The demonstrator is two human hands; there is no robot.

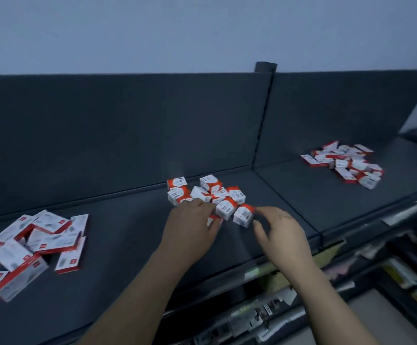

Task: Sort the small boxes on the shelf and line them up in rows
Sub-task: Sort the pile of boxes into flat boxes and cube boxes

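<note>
A loose cluster of small white-and-red boxes (208, 192) lies mid-shelf on the dark grey shelf (127, 245). My left hand (192, 225) rests on the cluster's near left side, its fingers spread over the boxes. One box (213, 220) peeks out from under them. My right hand (277, 230) reaches in from the right. Its thumb and index finger pinch the right end of the nearest small box (243, 215). The image is somewhat blurred.
A pile of larger flat white-and-red boxes (33, 242) sits at the shelf's left. Another heap of boxes (344, 163) lies at the far right beyond the upright divider (262, 120). The back panel rises behind. Lower shelves with goods show at the bottom right.
</note>
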